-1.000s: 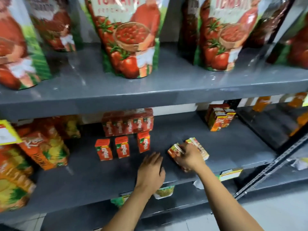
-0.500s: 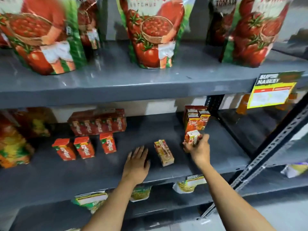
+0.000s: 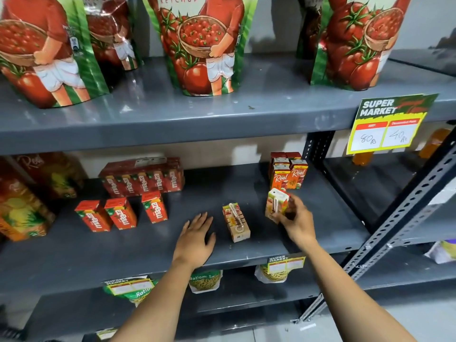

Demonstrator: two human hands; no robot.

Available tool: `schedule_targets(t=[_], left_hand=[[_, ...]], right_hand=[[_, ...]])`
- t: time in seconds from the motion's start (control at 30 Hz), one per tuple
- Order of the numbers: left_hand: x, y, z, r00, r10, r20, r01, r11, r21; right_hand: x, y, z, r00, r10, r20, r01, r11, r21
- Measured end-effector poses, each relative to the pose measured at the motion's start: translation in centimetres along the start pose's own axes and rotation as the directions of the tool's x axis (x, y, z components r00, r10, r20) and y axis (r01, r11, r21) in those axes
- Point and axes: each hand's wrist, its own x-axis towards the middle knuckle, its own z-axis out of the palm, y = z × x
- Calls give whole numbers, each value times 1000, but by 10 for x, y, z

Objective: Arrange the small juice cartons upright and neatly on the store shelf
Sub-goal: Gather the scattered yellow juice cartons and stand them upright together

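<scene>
A grey shelf point(image 3: 320, 218) carries red Maaza cartons point(image 3: 121, 213) at left and upright Real cartons point(image 3: 287, 172) at the back right. The left hand point(image 3: 196, 239) lies flat, fingers spread, beside a carton point(image 3: 236, 222) lying on its side. The right hand point(image 3: 294, 219) grips a tilted carton point(image 3: 276, 204) just in front of the Real cartons

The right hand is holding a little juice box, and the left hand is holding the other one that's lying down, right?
Not quite. The head view shows the left hand flat on the shelf, beside the lying carton, not holding it. The right hand does hold a small carton.
</scene>
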Motion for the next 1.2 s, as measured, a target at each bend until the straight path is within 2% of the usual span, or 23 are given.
schedule_targets(t=[0.1, 0.17, 0.27, 0.33, 0.4, 0.47, 0.53, 0.63, 0.77, 0.83, 0.93, 0.97, 1.03, 1.1, 1.2], left_hand=[[-1, -1, 0, 1000, -9, -11, 9, 1000, -14], [-1, -2, 0, 1000, -10, -15, 10, 1000, -24], [-1, -3, 2, 1000, -6, -24, 5, 1000, -29], [0, -3, 2, 1000, -7, -30, 5, 999, -37], [0, -3, 2, 999, -9, -34, 8, 999, -41], [0, -3, 2, 999, -10, -34, 9, 999, -39], [1, -3, 3, 999, -8, -35, 7, 999, -39], [0, -3, 3, 999, -4, -40, 3, 999, -40], [0, -5, 4, 999, -2, -50, 0, 999, -45], [0, -5, 5, 999, 1, -48, -3, 999, -53], [1, -7, 7, 998, -2, -65, -3, 998, -62], [1, -7, 7, 998, 2, -65, -6, 998, -65], [1, -7, 7, 998, 5, -69, -10, 998, -64], [0, -5, 5, 997, 0, -77, -5, 998, -68], [0, -5, 5, 997, 4, -81, -10, 997, -70]], right_hand=[[6, -1, 1, 1000, -15, 4, 15, 999, -38], [10, -3, 0, 996, -36, 82, 42, 997, -67], [15, -2, -5, 968, -55, 243, 61, 998, -17], [16, 1, -6, 967, -37, 251, 52, 997, -54], [14, -1, -1, 989, 18, 144, -3, 994, -108], [8, -2, 9, 999, 45, -7, -45, 966, -255], [0, -1, 18, 994, 19, -107, -54, 942, -330], [-4, 1, 25, 990, -12, -144, -36, 945, -326], [-9, 1, 16, 998, 22, -58, -32, 983, -181], [-21, -2, 6, 986, -59, -155, 34, 987, -158], [-44, -22, 0, 923, -215, -318, 161, 969, -188], [-47, -30, 4, 926, -244, -289, 187, 959, -211], [-46, -43, 21, 965, -246, -94, 203, 922, -330], [-39, -55, 43, 982, -153, 111, 187, 877, -443], [-29, -68, 71, 975, 19, 222, 108, 833, -543]])
